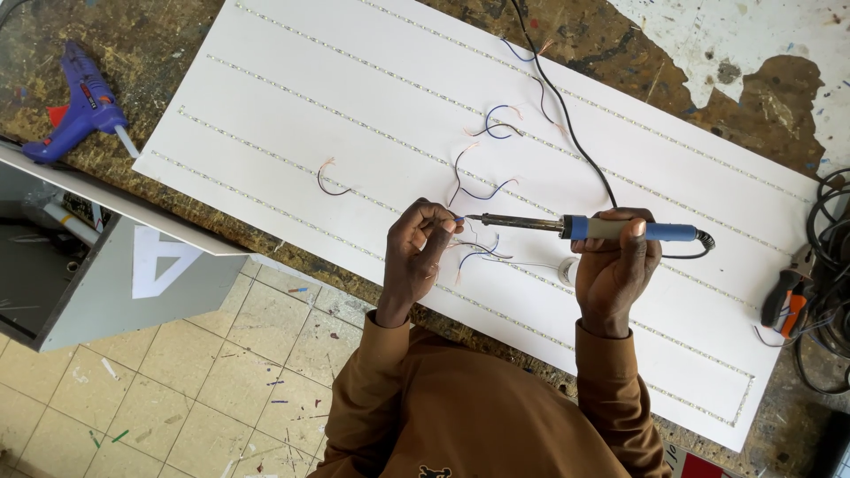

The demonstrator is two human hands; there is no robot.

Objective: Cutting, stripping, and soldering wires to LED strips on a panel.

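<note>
Head view: worn, paint-stained workbench (620,44) fills the upper frame; beige tiled floor (177,372) shows at lower left; a large white panel (354,80) lies diagonally across the bench, with thin rows of LED strip (292,88) running along its length.

Right hand (615,274), centre right of frame, is closed in a full grip round the handle of a soldering iron (611,230) with a blue-and-tan grip; iron lies roughly level, tip pointing toward frame left; its black cord (567,124) runs up over the panel to the top edge.

Left hand (421,243), just left of centre, has fingers curled in, thumb and forefinger pinched on a thin blue wire (478,252); iron tip sits right at the pinched wire end; contact itself too small to confirm.

Loose short wire pieces (496,124) lie scattered on the panel above the hands; one more curl (329,181) to the left.

Blue glue gun (80,106) rests on the bench, upper left; grey metal box (106,274) below it; orange-and-black tool (784,305) and tangled black cables (828,292) at right edge; brown sleeves at bottom centre.
</note>
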